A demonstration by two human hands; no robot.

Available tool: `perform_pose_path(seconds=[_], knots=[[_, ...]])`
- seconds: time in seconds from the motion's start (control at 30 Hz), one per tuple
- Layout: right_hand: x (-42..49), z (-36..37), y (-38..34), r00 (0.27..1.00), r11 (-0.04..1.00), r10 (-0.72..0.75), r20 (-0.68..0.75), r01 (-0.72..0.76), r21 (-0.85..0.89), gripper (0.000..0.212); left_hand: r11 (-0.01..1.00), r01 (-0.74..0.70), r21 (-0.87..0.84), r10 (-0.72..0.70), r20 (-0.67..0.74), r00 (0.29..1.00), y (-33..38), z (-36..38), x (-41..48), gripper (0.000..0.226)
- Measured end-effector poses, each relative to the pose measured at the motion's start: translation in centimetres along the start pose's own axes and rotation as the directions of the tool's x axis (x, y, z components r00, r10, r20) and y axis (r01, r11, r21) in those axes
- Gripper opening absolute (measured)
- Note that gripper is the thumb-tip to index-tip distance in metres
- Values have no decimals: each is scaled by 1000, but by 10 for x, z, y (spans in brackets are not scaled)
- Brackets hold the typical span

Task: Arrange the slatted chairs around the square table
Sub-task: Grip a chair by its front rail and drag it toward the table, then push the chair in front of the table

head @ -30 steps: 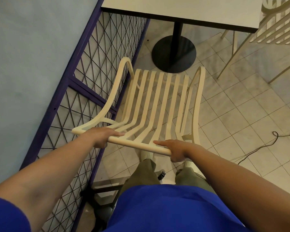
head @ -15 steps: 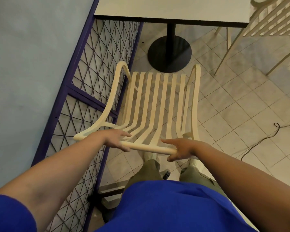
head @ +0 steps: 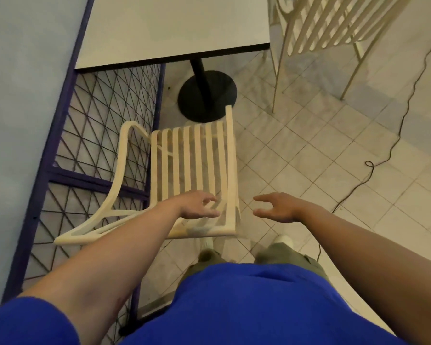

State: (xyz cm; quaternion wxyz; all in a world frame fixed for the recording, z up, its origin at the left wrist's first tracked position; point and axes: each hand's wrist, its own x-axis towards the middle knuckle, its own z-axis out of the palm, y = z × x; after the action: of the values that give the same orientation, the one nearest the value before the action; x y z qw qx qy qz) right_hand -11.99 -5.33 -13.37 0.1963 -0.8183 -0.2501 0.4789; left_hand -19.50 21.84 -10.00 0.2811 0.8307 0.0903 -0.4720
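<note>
Centre frame, the slatted chair [head: 197, 165] faces the square surface [head: 174, 28] at top. The black pedestal base [head: 207, 95] stands just ahead of it and the purple mesh fence [head: 97, 120] crowds its left. A second chair [head: 334, 21] is at upper right. The left grip [head: 197, 205] over the chair and the right grip [head: 276, 207] beside it are wide, holding nothing.

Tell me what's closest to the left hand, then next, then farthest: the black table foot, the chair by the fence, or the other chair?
1. Chair by the fence: right under the left hand.
2. Black table foot: ahead, under the table.
3. Other chair: far ahead on the right.
</note>
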Motion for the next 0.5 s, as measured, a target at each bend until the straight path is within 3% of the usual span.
perform_pose_path(seconds=[0.5], knots=[[-84,-91,155,957,967,238,-167,-217,131,67,982,-159,103,156,38,987,214,20,104,70]])
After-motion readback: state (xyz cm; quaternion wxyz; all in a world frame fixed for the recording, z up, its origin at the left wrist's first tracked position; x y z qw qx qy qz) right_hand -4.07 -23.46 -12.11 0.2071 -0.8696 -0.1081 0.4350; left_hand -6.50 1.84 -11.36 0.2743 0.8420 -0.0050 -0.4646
